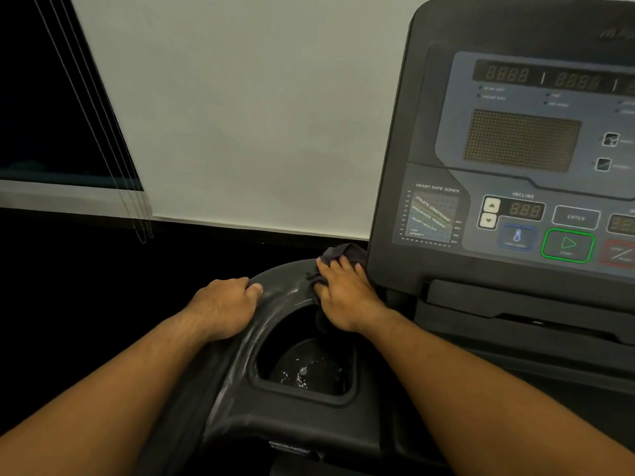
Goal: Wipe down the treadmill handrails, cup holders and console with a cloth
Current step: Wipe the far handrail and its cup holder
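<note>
We face the tall black treadmill console (515,149), its grey-blue panel with unlit digit displays, a dotted matrix screen and a green-ringed start button, filling the right side and running out of frame at the right edge. To its left rises a plain pale wall (240,115), with a dark window (41,97) and thin hanging blind cords (113,166) at far left. Below, the curved black plastic handrail (281,290) arcs around a deep black cup holder (305,365) — pale smears gleam along its rim, and white specks lie on the holder's floor. Our left hand (223,307) is clenched over the rail's outer edge, thumb on top. Our right hand (343,293) lies with fingers spread flat, pressing the small dark grey crumpled cloth (343,254) onto the rail just beside the console's lower left corner — the cloth bunches out past the fingertips. Left of the rail everything is dark, open space.
</note>
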Action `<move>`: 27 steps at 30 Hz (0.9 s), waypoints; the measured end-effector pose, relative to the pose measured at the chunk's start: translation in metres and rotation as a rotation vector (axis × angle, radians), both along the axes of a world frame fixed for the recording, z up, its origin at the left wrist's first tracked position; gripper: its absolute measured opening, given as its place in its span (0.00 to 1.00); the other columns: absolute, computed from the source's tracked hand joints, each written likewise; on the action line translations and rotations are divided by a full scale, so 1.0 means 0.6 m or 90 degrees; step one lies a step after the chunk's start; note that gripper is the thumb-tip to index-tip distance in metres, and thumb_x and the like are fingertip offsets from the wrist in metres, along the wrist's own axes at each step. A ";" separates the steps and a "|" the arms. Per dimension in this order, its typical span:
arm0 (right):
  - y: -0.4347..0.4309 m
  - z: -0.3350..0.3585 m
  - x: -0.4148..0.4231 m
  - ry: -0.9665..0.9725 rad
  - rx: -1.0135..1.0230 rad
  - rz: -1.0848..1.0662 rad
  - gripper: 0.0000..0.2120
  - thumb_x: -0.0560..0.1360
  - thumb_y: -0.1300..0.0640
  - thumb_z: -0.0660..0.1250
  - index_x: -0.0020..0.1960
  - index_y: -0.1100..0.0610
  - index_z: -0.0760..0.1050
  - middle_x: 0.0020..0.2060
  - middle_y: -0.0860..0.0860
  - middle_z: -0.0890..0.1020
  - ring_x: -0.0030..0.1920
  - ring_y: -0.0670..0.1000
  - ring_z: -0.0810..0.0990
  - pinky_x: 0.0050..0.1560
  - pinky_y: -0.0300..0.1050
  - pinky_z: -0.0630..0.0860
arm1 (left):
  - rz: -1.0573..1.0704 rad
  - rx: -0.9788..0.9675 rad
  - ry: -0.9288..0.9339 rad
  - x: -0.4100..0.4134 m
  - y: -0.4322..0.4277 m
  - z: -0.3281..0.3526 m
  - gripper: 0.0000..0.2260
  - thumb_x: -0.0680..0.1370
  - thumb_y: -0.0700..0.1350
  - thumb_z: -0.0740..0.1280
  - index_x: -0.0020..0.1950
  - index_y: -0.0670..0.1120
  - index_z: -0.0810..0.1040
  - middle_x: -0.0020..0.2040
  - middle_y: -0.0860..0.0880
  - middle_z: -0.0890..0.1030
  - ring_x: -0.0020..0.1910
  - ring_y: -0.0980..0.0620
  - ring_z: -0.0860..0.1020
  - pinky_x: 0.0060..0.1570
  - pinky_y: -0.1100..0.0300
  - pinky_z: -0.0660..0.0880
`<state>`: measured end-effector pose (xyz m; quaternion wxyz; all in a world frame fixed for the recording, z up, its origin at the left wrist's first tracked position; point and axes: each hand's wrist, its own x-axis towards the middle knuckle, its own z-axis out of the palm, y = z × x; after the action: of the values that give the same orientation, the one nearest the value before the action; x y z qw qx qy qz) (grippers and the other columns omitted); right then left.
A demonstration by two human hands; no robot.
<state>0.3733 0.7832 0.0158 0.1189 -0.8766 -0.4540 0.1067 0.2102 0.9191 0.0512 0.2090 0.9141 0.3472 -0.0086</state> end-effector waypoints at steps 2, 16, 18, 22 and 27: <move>0.024 0.004 0.014 -0.021 -0.009 0.002 0.26 0.82 0.48 0.48 0.79 0.52 0.52 0.77 0.51 0.56 0.77 0.53 0.50 0.75 0.54 0.43 | 0.002 -0.007 -0.006 0.002 0.001 0.000 0.18 0.84 0.55 0.50 0.59 0.49 0.77 0.55 0.47 0.79 0.52 0.49 0.77 0.56 0.52 0.73; 0.078 -0.006 0.015 -0.097 0.006 -0.050 0.24 0.80 0.45 0.49 0.72 0.54 0.65 0.70 0.55 0.70 0.70 0.58 0.65 0.71 0.57 0.58 | 0.014 -0.023 -0.044 0.001 0.013 -0.003 0.20 0.84 0.55 0.49 0.59 0.50 0.79 0.58 0.47 0.79 0.56 0.46 0.76 0.56 0.53 0.70; 0.057 -0.010 0.011 -0.085 -0.007 -0.001 0.26 0.81 0.46 0.49 0.77 0.54 0.55 0.75 0.54 0.62 0.75 0.56 0.55 0.75 0.57 0.49 | 0.008 -0.008 -0.036 0.004 0.013 -0.001 0.20 0.84 0.54 0.50 0.58 0.49 0.79 0.57 0.46 0.79 0.55 0.45 0.77 0.58 0.51 0.71; 0.005 -0.003 -0.005 -0.023 0.043 0.033 0.23 0.82 0.51 0.52 0.76 0.54 0.60 0.74 0.53 0.64 0.75 0.54 0.57 0.74 0.52 0.52 | -0.002 0.030 -0.012 0.008 0.017 -0.002 0.20 0.83 0.54 0.50 0.54 0.48 0.80 0.54 0.46 0.80 0.51 0.47 0.77 0.55 0.51 0.73; -0.059 -0.011 -0.049 -0.025 0.089 -0.076 0.14 0.81 0.51 0.55 0.60 0.54 0.73 0.58 0.54 0.77 0.59 0.56 0.74 0.57 0.49 0.71 | -0.009 0.074 0.011 0.017 0.022 -0.013 0.22 0.83 0.54 0.48 0.51 0.48 0.80 0.52 0.45 0.80 0.48 0.47 0.77 0.49 0.53 0.71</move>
<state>0.3436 0.7480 0.0090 0.1767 -0.8935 -0.4097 0.0506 0.2205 0.9322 0.0435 0.1527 0.9271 0.3423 0.0026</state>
